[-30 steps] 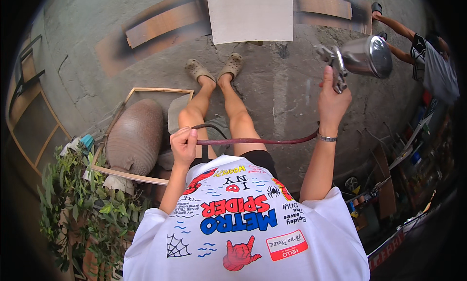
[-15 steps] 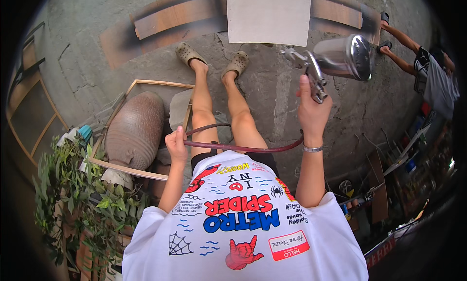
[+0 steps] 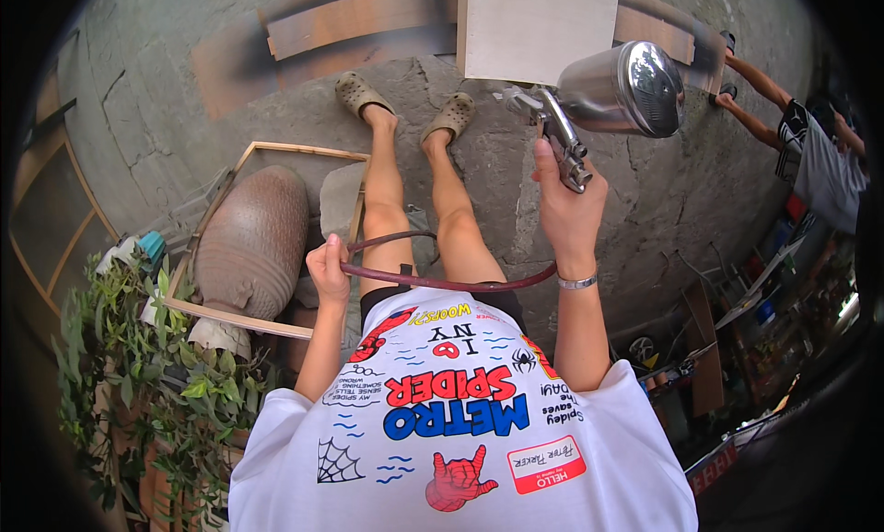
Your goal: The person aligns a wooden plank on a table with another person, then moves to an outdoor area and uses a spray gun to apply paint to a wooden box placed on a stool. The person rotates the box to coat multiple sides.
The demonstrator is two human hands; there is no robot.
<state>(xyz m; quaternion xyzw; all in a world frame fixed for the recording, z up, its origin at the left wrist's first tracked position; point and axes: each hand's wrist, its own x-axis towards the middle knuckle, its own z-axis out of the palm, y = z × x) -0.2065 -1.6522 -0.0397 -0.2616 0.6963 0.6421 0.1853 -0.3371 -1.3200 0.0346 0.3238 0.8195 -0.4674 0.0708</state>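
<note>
My right hand point(image 3: 571, 210) is wrapped round the handle of a metal spray gun point(image 3: 555, 127), held out in front over the floor. A shiny silver paint cup point(image 3: 622, 90) is fixed to the gun and tilts to the right. The nozzle points left, close to the near edge of a pale flat panel point(image 3: 539, 26). My left hand point(image 3: 329, 270) is closed on a dark red air hose point(image 3: 442, 282), which runs across my thighs toward my right wrist. Behind my right hand, the hose's join to the gun is hidden.
Brown boards point(image 3: 359, 26) with dark overspray lie behind the panel. At left, a large brown jar point(image 3: 253, 242) lies within a wooden frame point(image 3: 239, 318), beside leafy plants point(image 3: 175, 385). Another person point(image 3: 820, 155) is at the far right, above clutter point(image 3: 700, 348).
The spray gun and my right hand have shifted left, and the cup has turned slightly. The panel appears farther right in view. My left hand keeps its hold on the hose.
</note>
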